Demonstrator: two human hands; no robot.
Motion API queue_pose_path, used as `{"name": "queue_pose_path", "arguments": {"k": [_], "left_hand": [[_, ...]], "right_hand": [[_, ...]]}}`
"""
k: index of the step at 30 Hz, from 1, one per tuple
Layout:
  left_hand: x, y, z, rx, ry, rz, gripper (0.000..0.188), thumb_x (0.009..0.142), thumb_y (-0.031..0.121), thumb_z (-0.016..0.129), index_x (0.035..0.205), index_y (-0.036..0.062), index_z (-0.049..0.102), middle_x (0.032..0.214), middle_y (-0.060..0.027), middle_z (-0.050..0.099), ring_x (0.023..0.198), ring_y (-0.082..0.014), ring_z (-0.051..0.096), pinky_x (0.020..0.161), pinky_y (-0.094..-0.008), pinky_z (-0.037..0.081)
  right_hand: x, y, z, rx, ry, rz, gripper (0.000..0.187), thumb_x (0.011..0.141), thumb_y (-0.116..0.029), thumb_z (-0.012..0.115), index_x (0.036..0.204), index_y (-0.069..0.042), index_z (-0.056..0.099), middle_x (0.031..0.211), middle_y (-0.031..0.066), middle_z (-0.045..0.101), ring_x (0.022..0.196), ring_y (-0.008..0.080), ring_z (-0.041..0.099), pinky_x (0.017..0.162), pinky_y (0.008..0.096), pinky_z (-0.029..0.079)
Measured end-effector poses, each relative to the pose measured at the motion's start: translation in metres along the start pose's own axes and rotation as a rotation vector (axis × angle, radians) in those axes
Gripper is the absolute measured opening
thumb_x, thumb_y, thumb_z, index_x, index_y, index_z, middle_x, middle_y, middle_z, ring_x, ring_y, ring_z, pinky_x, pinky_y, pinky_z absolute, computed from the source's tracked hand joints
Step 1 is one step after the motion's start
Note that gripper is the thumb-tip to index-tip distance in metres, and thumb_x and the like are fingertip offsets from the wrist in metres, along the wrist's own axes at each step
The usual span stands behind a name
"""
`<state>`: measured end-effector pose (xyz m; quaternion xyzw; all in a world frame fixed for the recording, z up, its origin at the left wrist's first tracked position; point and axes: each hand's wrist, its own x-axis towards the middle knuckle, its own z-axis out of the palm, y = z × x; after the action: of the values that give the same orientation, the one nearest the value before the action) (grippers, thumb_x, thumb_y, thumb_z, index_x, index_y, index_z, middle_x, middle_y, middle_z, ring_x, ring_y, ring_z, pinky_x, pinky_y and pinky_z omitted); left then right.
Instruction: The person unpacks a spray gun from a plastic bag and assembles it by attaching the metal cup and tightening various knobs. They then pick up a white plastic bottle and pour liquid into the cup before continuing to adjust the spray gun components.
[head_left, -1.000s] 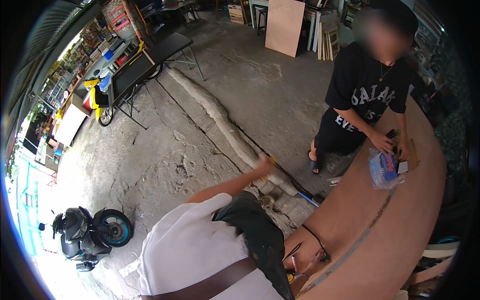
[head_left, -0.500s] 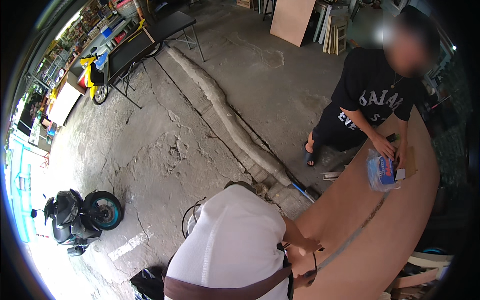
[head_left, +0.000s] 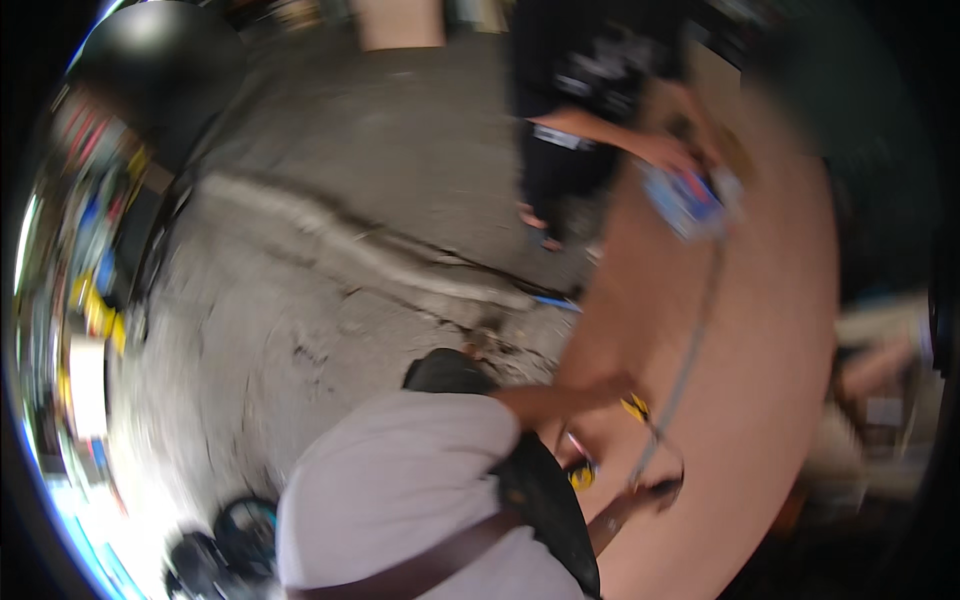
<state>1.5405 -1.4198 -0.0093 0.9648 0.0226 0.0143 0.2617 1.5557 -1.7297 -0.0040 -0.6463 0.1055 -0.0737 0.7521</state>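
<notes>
Motion blur softens the view. A long reddish-brown board [head_left: 740, 400] lies under both my hands, with a thin grey strip [head_left: 693, 360] running along it. My left hand [head_left: 612, 388] is closed by a small yellow-and-black thing [head_left: 635, 407], its kind unclear. My right hand [head_left: 650, 494] is nearer, below the strip's end, closed around a dark object too blurred to name. A thin dark cord [head_left: 680, 465] loops between the two hands. Another yellow-and-black item [head_left: 580, 475] shows beside my dark clothing, left of the right hand.
Across the board, a person in black [head_left: 590, 90] handles a blue packet in clear plastic [head_left: 690, 205]. Cracked concrete floor [head_left: 270, 360] with a raised ridge [head_left: 370, 255] lies to the left. A motorcycle [head_left: 240, 530] stands at the lower left. Blurred wood pieces [head_left: 880, 400] are at right.
The view has swung right, so the scene appears farther left. My hands are farther apart, and the yellow-and-black things now show. The other person still handles the blue packet.
</notes>
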Motion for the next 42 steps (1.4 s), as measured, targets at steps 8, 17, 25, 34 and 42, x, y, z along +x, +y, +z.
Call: {"name": "queue_pose_path", "arguments": {"k": [8, 17, 25, 34, 42], "left_hand": [[-0.049, 0.058, -0.118, -0.857, -0.175, 0.333, 0.074, 0.096, 0.029, 0.064, 0.153, 0.0043, 0.024, 0.153, -0.016, 0.034, 0.134, -0.0295, 0.046, 0.11, -0.0422, 0.04], [-0.074, 0.058, -0.096, -1.261, -0.109, 0.127, 0.046, 0.091, 0.023, 0.072, 0.127, 0.0067, 0.048, 0.115, -0.0073, 0.053, 0.106, -0.0167, 0.057, 0.084, -0.0332, 0.056], [-0.091, -0.007, -0.119, -1.58, -0.023, -0.438, 0.03, 0.103, 0.033, 0.052, 0.121, 0.0098, 0.048, 0.104, -0.0096, 0.06, 0.091, -0.024, 0.068, 0.078, -0.0395, 0.059], [-0.14, -0.048, -0.141, -1.683, 0.064, -0.55, 0.034, 0.105, 0.041, 0.044, 0.12, 0.0106, 0.046, 0.102, -0.0131, 0.065, 0.089, -0.0266, 0.07, 0.072, -0.0372, 0.059], [-0.14, -0.045, -0.13, -1.623, -0.025, -0.618, 0.035, 0.101, 0.036, 0.055, 0.121, 0.0097, 0.045, 0.101, -0.0117, 0.065, 0.09, -0.0241, 0.07, 0.073, -0.0352, 0.059]], "right_hand": [[-0.094, -0.159, 0.141, -0.174, -0.012, 0.262, 0.038, 0.096, -0.037, 0.063, 0.122, -0.01, 0.056, 0.102, 0.0007, 0.059, 0.074, 0.0048, 0.05, 0.056, 0.018, 0.04], [-0.124, -0.129, 0.126, -0.294, -0.361, 0.377, 0.034, 0.097, -0.035, 0.062, 0.105, -0.002, 0.065, 0.078, 0.0054, 0.065, 0.07, 0.0155, 0.063, 0.06, 0.0309, 0.053], [-0.098, -0.047, -0.016, -1.414, 0.012, 0.021, 0.059, 0.085, -0.037, 0.073, 0.131, -0.012, 0.047, 0.12, 0.0182, 0.052, 0.087, 0.0417, 0.067, 0.072, 0.0529, 0.055], [-0.063, -0.03, -0.034, -1.514, 0.072, 0.01, 0.041, 0.089, -0.037, 0.068, 0.109, -0.008, 0.048, 0.112, 0.0152, 0.052, 0.082, 0.0438, 0.066, 0.069, 0.0549, 0.055], [0.004, -0.026, -0.035, -1.57, 0.142, -0.063, 0.039, 0.091, -0.038, 0.067, 0.106, -0.006, 0.049, 0.11, 0.0153, 0.053, 0.074, 0.0385, 0.068, 0.064, 0.0488, 0.058]]}}
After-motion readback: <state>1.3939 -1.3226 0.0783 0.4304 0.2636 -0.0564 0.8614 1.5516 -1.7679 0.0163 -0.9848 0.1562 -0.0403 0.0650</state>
